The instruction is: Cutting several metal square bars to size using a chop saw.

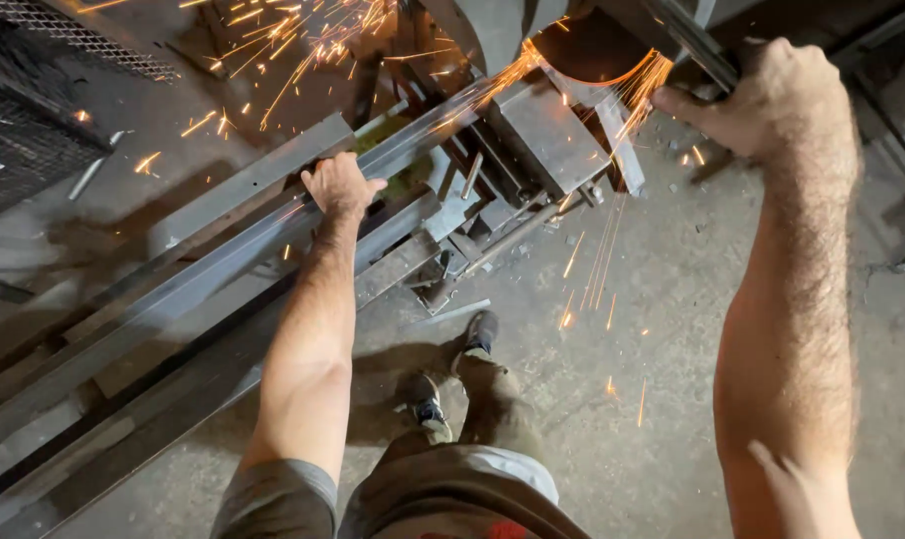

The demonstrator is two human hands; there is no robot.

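Note:
My left hand (340, 186) presses down on a long grey steel bar (183, 284) that runs from the lower left up into the vise of a chop saw (547, 135). My right hand (772, 100) is closed around the saw's handle (697, 45) at the upper right. The cutting disc (582, 50) sits in the bar under its guard. Orange sparks (293, 45) spray to the upper left and fall below the vise onto the floor.
More long steel bars (123, 399) lie side by side beneath the held one. A dark mesh panel (23, 130) stands at the upper left. My shoes (452, 374) rest on the dusty concrete floor (662, 299), scattered with small metal offcuts.

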